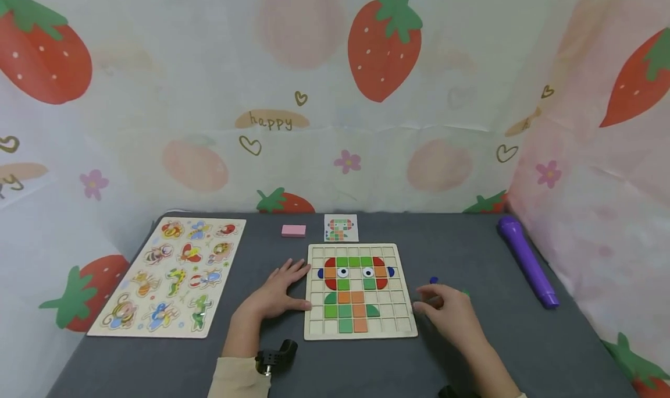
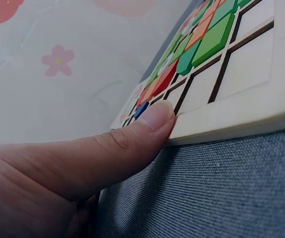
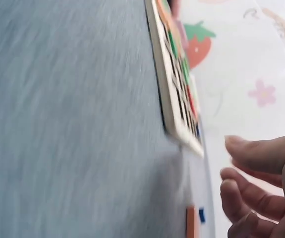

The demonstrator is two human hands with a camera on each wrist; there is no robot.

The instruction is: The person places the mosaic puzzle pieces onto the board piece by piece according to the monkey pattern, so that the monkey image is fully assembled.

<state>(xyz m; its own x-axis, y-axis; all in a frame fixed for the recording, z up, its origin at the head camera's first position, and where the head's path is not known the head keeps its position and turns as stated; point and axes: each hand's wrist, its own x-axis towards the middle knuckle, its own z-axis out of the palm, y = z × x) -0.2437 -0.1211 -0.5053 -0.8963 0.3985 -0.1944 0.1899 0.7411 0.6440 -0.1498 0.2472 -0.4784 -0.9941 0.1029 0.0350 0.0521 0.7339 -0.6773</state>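
Note:
A square wooden grid board [image 1: 387, 322] lies on the table, with coloured tiles [image 1: 345, 311] in red, green, orange and blue and two eye tiles [image 1: 342, 272] forming a figure. My left hand [image 1: 274, 290] rests at the board's left edge, fingers spread; in the left wrist view its thumb [image 2: 154, 119] touches the rim. Just right of the board, my right hand [image 1: 445, 311] hovers with bent fingers, and no piece shows between thumb and fingertips in the right wrist view. Beyond it are a small blue piece [image 1: 434, 280] and an orange piece [image 3: 191, 223].
Behind the board lie a picture card [image 1: 341, 228] with a similar figure and a pink block [image 1: 293, 231]. An insect puzzle board [image 1: 167, 276] is at the left, a purple microphone-shaped stick [image 1: 528, 262] at the right. A strawberry-print cloth [image 1: 335, 95] hangs behind the grey table.

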